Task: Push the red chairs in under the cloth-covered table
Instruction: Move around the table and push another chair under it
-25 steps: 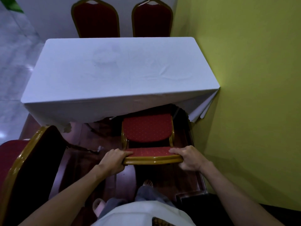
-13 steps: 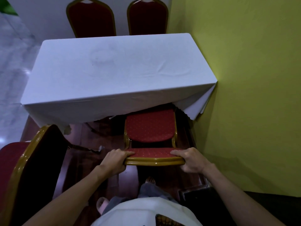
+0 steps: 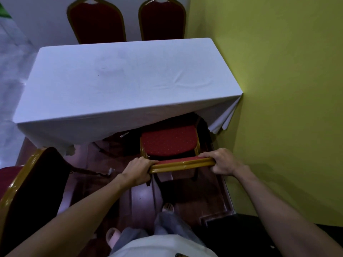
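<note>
A red chair [image 3: 168,140] with a gold frame stands at the near right side of the table draped in white cloth [image 3: 130,80]. The front of its seat is under the lifted cloth edge. My left hand [image 3: 138,170] grips the left end of the chair's gold top rail, and my right hand [image 3: 221,160] grips the right end. A second red chair [image 3: 27,186] stands at the near left, outside the table, its dark back toward me.
Two more red chairs [image 3: 96,21] [image 3: 162,19] stand against the table's far side. A yellow-green wall [image 3: 287,89] runs close along the right. The dark wooden floor [image 3: 141,197] has a raised step edge at the lower right. My feet are below the chair.
The chair I hold has moved forward and slightly right, farther under the cloth, with both hands still on its top rail. My view has shifted closer to the table.
</note>
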